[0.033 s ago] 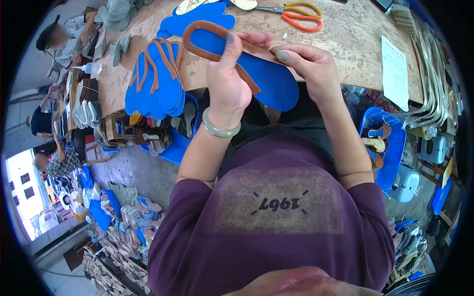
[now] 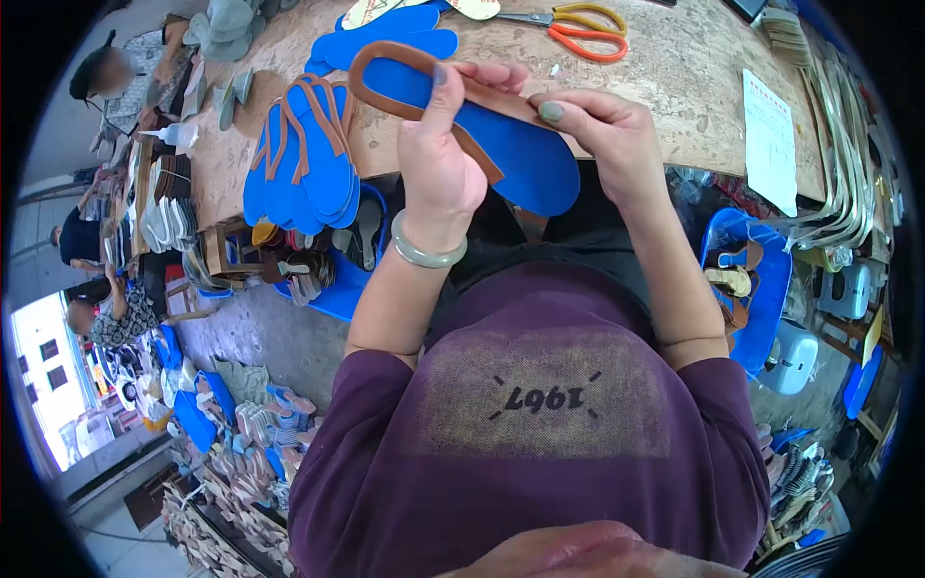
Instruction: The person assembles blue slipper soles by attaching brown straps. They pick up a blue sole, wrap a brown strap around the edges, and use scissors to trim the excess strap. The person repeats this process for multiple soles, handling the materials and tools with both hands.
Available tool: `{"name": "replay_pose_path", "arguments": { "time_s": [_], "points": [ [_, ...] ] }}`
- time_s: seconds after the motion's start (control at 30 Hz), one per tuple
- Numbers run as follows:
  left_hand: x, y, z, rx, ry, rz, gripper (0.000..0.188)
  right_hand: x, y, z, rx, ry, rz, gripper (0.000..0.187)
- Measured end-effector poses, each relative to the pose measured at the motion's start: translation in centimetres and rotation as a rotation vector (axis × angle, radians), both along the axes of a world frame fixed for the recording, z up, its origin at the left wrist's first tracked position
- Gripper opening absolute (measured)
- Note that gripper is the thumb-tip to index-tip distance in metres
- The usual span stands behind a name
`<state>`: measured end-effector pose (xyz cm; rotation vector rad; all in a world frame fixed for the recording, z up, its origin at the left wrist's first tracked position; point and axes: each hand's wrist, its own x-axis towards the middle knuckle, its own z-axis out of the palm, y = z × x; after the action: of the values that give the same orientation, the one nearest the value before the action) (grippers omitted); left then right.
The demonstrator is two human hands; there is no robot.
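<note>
Over near edge of worktop (image 2: 689, 120), left hand (image 2: 441, 159) grips slantwise blue insole (image 2: 533, 159), right hand (image 2: 620, 137) pinching brown strip (image 2: 501, 102) at far rim.

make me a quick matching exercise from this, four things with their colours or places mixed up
Things
1. raised sole piece
2. strip along its edge
3. scissors
4. bracelet

Colours and places
A. on the table, with one orange handle and one yellow
B. pale, worn around the left wrist
C. brown, curving around a rounded end
D. blue, held by the left hand and the right hand

Pairs: 1-D, 2-C, 3-A, 4-B
</note>
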<state>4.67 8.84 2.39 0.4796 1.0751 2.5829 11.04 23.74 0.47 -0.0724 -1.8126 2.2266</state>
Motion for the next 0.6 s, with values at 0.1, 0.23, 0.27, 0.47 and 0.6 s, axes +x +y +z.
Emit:
{"name": "replay_pose_path", "arguments": {
  "time_s": [0.1,0.23,0.27,0.47,0.6],
  "points": [
    [0.1,-0.3,0.0,0.017,0.021,0.0,0.025,0.5,-0.6,-0.1,0.029,-0.073,-0.041,0.022],
    [0.7,-0.3,0.6,0.012,0.017,0.03,0.024,1.1,-1.3,0.4,-0.107,-0.107,-0.035,0.021],
    [0.7,-0.3,0.6,0.021,0.019,0.031,0.024,1.1,-1.5,0.3,-0.096,-0.085,-0.044,0.021],
    [1.3,-0.1,0.7,-0.098,0.048,0.084,0.027,1.2,-0.9,0.6,0.195,-0.099,-0.011,0.021],
    [1.6,-0.1,1.2,-0.143,0.021,0.034,0.026,1.0,-0.5,1.1,0.268,-0.064,0.027,0.02]
  ]
}}
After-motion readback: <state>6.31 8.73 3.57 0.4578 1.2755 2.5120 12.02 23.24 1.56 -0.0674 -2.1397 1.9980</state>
